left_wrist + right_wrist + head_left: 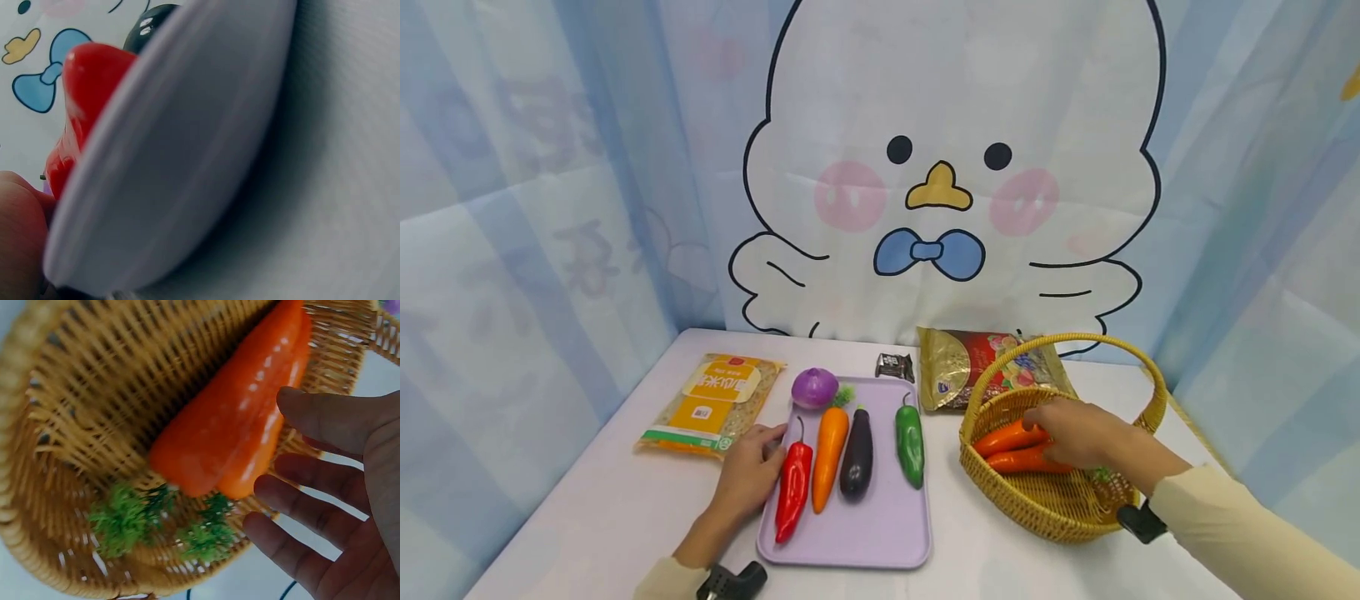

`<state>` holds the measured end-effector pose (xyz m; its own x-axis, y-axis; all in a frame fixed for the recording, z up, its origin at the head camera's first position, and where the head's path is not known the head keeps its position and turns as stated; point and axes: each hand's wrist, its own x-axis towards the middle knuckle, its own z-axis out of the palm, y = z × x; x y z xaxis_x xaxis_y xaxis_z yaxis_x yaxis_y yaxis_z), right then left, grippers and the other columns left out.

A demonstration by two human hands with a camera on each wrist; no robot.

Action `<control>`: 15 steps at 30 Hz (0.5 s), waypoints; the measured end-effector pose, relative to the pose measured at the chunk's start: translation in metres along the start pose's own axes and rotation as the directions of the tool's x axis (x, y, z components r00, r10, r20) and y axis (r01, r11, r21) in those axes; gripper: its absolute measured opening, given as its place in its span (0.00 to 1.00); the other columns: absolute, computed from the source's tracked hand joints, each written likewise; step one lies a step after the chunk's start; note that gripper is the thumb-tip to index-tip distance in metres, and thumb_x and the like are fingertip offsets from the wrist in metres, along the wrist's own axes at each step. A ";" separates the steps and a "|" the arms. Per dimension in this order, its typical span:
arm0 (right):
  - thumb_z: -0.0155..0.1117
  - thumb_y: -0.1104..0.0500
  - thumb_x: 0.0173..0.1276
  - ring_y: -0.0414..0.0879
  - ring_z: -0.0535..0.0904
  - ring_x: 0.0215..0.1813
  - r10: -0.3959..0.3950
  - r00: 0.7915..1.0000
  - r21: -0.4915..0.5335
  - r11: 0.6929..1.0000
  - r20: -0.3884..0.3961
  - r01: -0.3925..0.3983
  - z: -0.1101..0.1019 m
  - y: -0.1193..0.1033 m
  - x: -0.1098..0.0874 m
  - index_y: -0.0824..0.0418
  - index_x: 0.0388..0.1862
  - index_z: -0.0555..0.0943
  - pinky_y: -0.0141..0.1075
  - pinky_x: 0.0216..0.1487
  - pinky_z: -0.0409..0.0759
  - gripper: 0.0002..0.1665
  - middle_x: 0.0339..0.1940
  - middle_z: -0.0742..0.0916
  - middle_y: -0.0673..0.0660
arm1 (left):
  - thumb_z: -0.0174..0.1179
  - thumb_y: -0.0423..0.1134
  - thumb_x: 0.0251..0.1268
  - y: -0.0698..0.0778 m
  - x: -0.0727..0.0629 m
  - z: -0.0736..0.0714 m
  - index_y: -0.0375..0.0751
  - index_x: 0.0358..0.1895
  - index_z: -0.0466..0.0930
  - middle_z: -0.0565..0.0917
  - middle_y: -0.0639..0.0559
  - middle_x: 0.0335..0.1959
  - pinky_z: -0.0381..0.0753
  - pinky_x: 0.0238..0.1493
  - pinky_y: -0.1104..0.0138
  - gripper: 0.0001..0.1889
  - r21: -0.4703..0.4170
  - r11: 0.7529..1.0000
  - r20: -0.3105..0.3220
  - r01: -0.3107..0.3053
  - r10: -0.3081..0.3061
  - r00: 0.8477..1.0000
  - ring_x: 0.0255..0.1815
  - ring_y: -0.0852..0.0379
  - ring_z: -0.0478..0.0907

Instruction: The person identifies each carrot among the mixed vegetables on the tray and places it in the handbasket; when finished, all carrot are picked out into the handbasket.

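Observation:
In the head view, my left hand rests at the left edge of a lilac tray, beside a red chili pepper. Also on the tray lie a carrot, an eggplant and a green chili pepper; a purple onion sits at its back left corner. My right hand reaches into a wicker basket holding two carrots with green tops. Seen from the right wrist, its fingers are spread beside the carrots, gripping nothing.
Left of the tray lies a yellow and clear grain bag. Behind it stand a small dark packet and a gold and red bag. The basket's tall handle arches over the right side. A cartoon curtain closes off the back.

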<state>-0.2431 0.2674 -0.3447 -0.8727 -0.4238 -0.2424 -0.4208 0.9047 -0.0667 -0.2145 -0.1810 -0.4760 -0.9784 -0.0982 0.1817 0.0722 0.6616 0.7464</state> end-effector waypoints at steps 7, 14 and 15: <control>0.74 0.55 0.63 0.47 0.81 0.43 -0.060 0.996 0.032 0.998 -0.067 0.063 -0.012 -0.015 -0.004 0.60 0.52 0.85 0.51 0.49 0.83 0.20 0.45 0.87 0.53 | 0.59 0.34 0.69 0.002 0.001 0.000 0.36 0.64 0.80 0.78 0.49 0.39 0.71 0.30 0.69 0.21 0.004 1.000 0.011 0.012 -0.012 1.000 0.33 0.54 0.70; 0.74 0.56 0.64 0.42 0.78 0.37 -0.129 0.983 0.035 0.990 -0.132 0.134 -0.023 -0.035 -0.006 0.55 0.46 0.86 0.41 0.44 0.83 0.12 0.36 0.86 0.45 | 0.58 0.33 0.69 0.001 0.001 0.000 0.35 0.64 0.80 0.79 0.48 0.40 0.71 0.30 0.69 0.21 0.003 1.000 0.014 0.004 -0.004 1.000 0.33 0.54 0.70; 0.74 0.57 0.64 0.42 0.78 0.37 -0.146 0.979 0.029 0.988 -0.144 0.151 -0.024 -0.038 -0.006 0.55 0.45 0.86 0.42 0.44 0.83 0.11 0.36 0.85 0.44 | 0.58 0.33 0.69 0.001 0.001 0.000 0.35 0.64 0.80 0.79 0.48 0.40 0.71 0.30 0.69 0.21 0.004 1.000 0.013 0.002 -0.002 1.000 0.33 0.55 0.70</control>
<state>-0.2276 0.2347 -0.3172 -0.8285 -0.5529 -0.0885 -0.5406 0.8311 -0.1308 -0.2152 -0.1804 -0.4747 -0.9810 -0.0896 0.1719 0.0698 0.6642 0.7443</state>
